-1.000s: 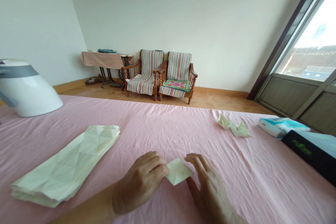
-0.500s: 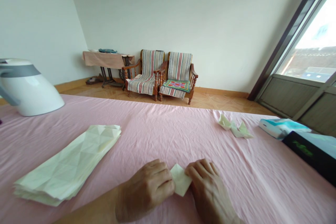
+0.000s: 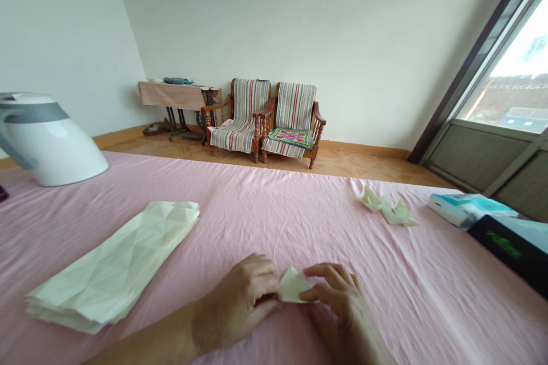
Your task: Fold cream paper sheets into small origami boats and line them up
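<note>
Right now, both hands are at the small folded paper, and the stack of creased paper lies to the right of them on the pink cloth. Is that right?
Not quite: the stack of creased paper lies to the left of the hands on the pink cloth, as the head view shows. The left hand and right hand are both at the small folded paper.

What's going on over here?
A person handles a small, pale green, triangular folded paper on a pink cloth: the left hand holds its left corner, and the right hand touches its right side. A long stack of creased, pale green paper lies to the left; small, pointed, pale green paper shapes sit farther off, on the right.
</note>
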Available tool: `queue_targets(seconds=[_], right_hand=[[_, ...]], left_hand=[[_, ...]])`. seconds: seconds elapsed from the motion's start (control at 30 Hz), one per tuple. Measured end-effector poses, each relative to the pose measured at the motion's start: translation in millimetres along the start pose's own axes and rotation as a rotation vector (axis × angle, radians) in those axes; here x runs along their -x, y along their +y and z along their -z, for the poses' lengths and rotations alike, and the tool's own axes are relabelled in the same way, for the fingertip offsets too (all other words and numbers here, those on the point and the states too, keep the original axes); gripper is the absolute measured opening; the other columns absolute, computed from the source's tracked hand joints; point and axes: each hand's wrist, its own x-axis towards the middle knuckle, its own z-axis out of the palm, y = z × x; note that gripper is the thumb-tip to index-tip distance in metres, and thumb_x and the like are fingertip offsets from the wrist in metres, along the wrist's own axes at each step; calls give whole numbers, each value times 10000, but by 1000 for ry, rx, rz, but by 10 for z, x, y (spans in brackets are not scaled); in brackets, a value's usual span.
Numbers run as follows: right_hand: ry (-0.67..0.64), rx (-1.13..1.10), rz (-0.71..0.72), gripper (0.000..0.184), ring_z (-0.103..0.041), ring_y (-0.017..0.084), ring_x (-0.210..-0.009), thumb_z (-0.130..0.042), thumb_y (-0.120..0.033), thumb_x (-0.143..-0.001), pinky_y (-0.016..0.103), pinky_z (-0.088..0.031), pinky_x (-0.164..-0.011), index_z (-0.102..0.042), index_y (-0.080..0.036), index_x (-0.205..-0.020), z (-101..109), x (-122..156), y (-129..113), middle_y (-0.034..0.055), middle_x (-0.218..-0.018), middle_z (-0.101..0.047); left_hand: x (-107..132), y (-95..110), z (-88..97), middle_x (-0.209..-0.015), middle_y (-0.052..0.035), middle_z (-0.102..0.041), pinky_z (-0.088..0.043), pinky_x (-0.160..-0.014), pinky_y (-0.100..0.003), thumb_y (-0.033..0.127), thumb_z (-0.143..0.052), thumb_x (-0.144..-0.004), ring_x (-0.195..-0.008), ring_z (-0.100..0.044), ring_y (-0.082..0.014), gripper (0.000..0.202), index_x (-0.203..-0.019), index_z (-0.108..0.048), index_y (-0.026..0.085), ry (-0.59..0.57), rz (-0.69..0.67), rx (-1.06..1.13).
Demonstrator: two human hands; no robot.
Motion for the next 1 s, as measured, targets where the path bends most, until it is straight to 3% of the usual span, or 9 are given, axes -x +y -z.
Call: queue_targets(seconds=[0.17,0.4,1.0], right_hand=[[-6,-16,-143,130,-548,292,-1048,-614,-185,-810,468,-420,-832,-654,-271,-721,-53,-11,48,43,-1059,-661],[-110,-7,-333,172,-545,301,-1056,-633,-290,-829,494,-390,-895,-627,-233,-667,-19,-105,8,70,-1106,-648],[-42,-2,-317,193,-543,310,-992,-655,-194,-790,497,-390,-840,-563,-231,-624,-76,-123,39,75,-1052,-639]], left_hand=[[-33,-21,-9,-692,28,-562,-361,-659,-238,67,-744,-771,-714,-533,-139,198,-675,-595,153,31,167,93],[-42,-10,-8,-700,32,-541,-340,-678,-241,135,-684,-836,-712,-510,-129,233,-658,-534,153,11,232,72],[-63,35,-15,-708,32,-536,-343,-698,-253,6,-593,-770,-717,-501,-142,181,-741,-516,168,14,274,29]])
